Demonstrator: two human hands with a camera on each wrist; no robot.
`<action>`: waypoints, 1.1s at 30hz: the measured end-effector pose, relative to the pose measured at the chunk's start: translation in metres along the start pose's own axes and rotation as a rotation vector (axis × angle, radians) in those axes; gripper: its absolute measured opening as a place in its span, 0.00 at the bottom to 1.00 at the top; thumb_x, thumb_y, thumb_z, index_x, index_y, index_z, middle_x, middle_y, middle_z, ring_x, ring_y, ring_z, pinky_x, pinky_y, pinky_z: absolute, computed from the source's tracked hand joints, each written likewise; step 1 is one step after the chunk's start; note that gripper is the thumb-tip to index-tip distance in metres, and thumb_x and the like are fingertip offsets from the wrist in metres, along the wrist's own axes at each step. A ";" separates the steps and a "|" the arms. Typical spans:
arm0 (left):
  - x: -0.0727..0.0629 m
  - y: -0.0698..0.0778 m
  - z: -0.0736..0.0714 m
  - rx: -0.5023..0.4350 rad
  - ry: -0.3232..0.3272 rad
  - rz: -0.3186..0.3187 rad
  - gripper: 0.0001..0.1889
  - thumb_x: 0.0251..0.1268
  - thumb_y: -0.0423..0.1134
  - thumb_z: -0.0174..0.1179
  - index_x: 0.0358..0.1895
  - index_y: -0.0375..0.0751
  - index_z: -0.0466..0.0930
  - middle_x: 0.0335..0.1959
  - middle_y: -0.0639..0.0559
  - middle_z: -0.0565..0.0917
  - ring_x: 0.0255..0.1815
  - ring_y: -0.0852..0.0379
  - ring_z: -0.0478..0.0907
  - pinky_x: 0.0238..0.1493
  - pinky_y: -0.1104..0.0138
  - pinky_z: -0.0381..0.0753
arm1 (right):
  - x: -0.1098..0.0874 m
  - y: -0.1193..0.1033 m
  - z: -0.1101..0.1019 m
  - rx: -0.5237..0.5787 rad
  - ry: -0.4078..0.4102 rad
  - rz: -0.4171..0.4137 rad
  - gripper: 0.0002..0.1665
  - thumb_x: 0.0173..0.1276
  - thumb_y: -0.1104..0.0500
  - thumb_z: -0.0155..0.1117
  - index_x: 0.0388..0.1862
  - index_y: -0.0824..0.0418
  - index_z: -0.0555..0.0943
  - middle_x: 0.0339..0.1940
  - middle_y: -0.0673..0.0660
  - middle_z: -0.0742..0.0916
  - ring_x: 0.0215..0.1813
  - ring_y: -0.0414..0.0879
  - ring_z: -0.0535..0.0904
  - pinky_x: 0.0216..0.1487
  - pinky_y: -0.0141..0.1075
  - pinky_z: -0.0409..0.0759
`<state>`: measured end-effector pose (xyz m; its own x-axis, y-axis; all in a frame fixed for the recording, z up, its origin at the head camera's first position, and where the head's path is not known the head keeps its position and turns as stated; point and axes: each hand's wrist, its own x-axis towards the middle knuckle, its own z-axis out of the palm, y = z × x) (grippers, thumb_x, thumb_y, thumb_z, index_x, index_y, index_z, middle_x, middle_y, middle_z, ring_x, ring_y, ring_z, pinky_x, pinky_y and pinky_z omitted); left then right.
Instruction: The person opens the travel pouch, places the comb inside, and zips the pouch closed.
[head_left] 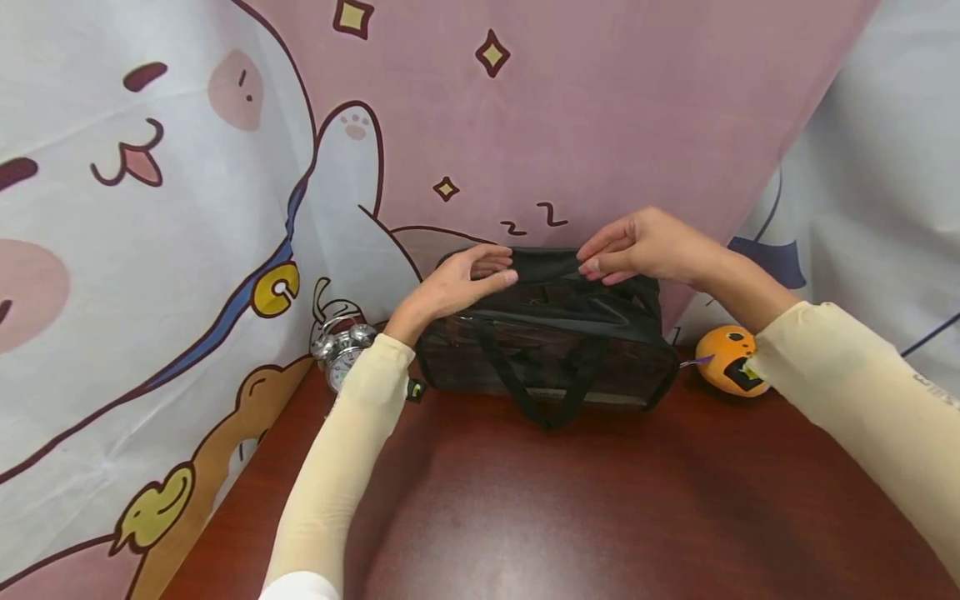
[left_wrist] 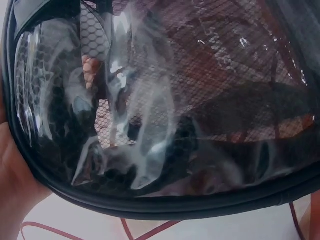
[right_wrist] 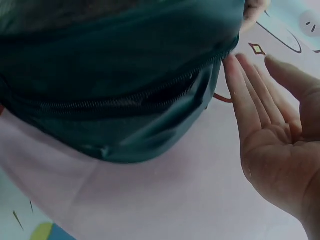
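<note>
A black carrier bag (head_left: 555, 358) with see-through panels, mesh and hanging straps stands upright at the back of the table. Over its top left edge is my left hand (head_left: 457, 283), thumb apart from loosely bent fingers. The left wrist view shows the bag's clear panel (left_wrist: 145, 110) up close, with part of the left hand (left_wrist: 15, 170) at its edge and the rest hidden. My right hand (head_left: 645, 246) is above the bag's top right. In the right wrist view, that hand's fairly straight fingers (right_wrist: 245, 95) lie beside a partly parted zipper (right_wrist: 125, 103).
A silver twin-bell alarm clock (head_left: 345, 362) stands left of the bag, with a small black item (head_left: 415, 390) beside it. An orange plush toy (head_left: 731, 360) sits to the right. Printed cloth (head_left: 600, 117) hangs behind the reddish-brown table (head_left: 540, 508).
</note>
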<state>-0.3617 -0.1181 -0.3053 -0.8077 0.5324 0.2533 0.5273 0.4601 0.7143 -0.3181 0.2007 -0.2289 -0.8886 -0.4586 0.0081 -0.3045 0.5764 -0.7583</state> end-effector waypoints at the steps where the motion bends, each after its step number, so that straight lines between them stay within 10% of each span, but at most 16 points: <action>1: 0.000 0.000 0.000 -0.023 0.036 0.023 0.31 0.82 0.56 0.56 0.79 0.45 0.69 0.73 0.48 0.80 0.75 0.51 0.76 0.77 0.52 0.73 | -0.001 0.000 0.002 0.018 0.018 -0.007 0.19 0.79 0.60 0.65 0.63 0.69 0.84 0.55 0.64 0.92 0.51 0.43 0.92 0.52 0.40 0.90; 8: -0.007 -0.005 0.000 -0.235 0.339 0.311 0.21 0.90 0.39 0.41 0.69 0.31 0.76 0.64 0.35 0.84 0.68 0.44 0.81 0.75 0.57 0.76 | -0.008 0.001 0.015 0.094 0.122 -0.072 0.20 0.80 0.57 0.65 0.62 0.69 0.84 0.53 0.61 0.93 0.51 0.44 0.92 0.51 0.37 0.90; 13: -0.025 -0.010 0.000 -0.273 0.445 0.403 0.21 0.90 0.37 0.38 0.67 0.30 0.77 0.63 0.32 0.84 0.67 0.44 0.81 0.75 0.57 0.76 | -0.011 0.001 0.028 0.154 0.180 -0.119 0.19 0.80 0.56 0.65 0.60 0.68 0.85 0.50 0.58 0.94 0.46 0.38 0.92 0.49 0.33 0.90; 27: -0.098 -0.034 0.007 -0.115 0.431 0.103 0.22 0.85 0.48 0.54 0.75 0.55 0.76 0.73 0.59 0.81 0.75 0.57 0.77 0.74 0.54 0.77 | 0.003 -0.011 0.069 0.347 0.181 -0.146 0.21 0.80 0.56 0.64 0.63 0.69 0.83 0.56 0.65 0.92 0.53 0.50 0.92 0.52 0.39 0.90; 33: -0.117 -0.038 0.013 0.035 0.470 0.018 0.25 0.74 0.49 0.69 0.71 0.58 0.81 0.69 0.55 0.84 0.65 0.54 0.86 0.59 0.55 0.87 | 0.015 -0.026 0.091 0.019 0.243 -0.127 0.16 0.79 0.52 0.67 0.58 0.56 0.89 0.51 0.59 0.93 0.51 0.50 0.91 0.52 0.45 0.89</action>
<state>-0.2837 -0.1887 -0.3705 -0.8260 0.1652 0.5389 0.5445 0.4814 0.6869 -0.2923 0.1174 -0.2678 -0.9004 -0.3500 0.2583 -0.4146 0.5110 -0.7530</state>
